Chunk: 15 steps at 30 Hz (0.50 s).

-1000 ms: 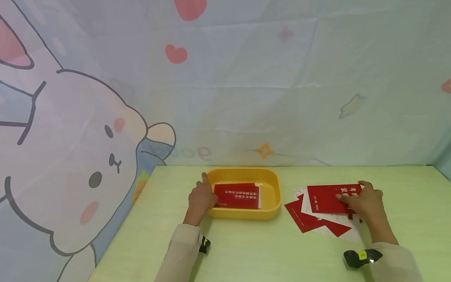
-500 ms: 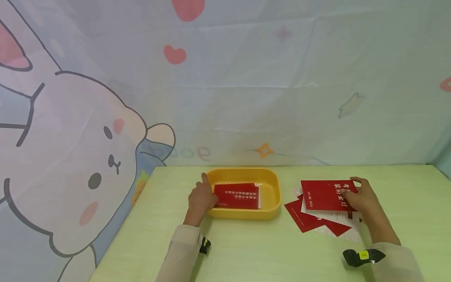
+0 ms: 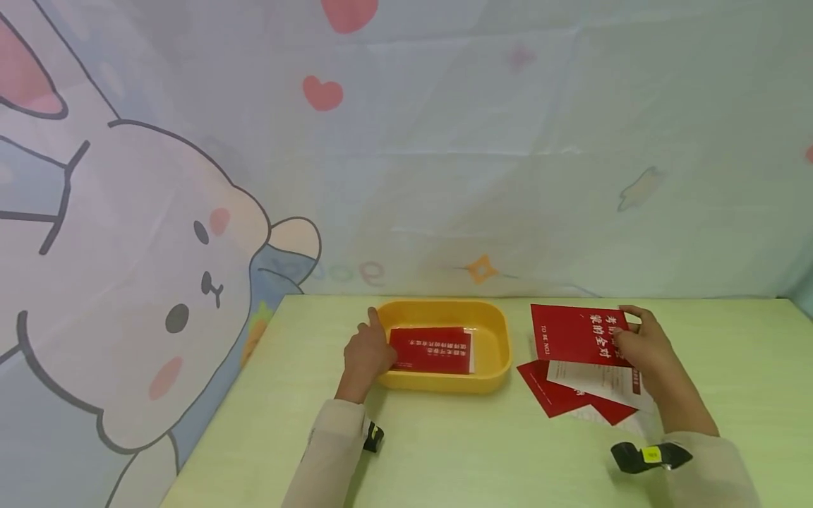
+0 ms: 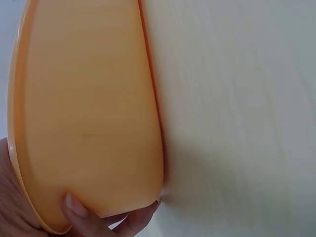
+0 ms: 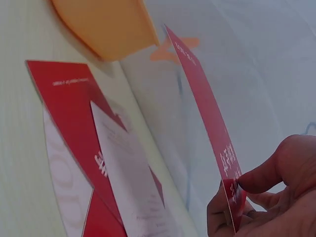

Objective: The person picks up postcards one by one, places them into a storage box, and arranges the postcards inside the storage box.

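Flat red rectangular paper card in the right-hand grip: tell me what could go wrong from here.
The right-hand grip pinches the red paper card near one end only, so it may slip or twist.
The left-hand grip holds one end of the yellow, rounded plastic tray; a tug could shift or tilt it.

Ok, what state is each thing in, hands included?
Yellow rounded-rectangular plastic tray: upright, open-topped.
Red rectangular paper card in the tray: lying over a pale card.
Raised red rectangular paper card: off the table.
Loose red and white paper cards: overlapping, on the table.
Left hand: gripping the tray.
Right hand: pinching the raised card.
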{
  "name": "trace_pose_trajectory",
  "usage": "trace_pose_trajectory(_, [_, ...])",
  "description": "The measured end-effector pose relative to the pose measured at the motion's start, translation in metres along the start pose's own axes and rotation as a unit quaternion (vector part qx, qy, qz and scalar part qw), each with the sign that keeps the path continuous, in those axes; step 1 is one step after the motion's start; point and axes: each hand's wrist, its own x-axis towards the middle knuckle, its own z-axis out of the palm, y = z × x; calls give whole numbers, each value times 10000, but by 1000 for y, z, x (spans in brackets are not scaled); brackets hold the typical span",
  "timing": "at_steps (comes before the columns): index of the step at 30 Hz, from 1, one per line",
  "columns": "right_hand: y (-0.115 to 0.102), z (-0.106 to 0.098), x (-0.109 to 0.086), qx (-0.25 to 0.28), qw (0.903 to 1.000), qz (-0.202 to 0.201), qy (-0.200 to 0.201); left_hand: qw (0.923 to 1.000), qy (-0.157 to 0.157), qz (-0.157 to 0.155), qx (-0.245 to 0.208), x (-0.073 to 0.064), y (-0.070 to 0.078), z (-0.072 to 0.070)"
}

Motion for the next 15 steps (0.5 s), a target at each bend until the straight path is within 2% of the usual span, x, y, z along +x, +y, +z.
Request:
trace_pose_trajectory(7, [-12, 8, -3, 377, 9991, -66, -169, 10000, 1, -36, 42, 3, 0, -1])
trace_pose_trajectory(15, [-22, 24, -6, 587, 9971, -251, -424, 10000, 9, -11, 17, -2, 4, -3])
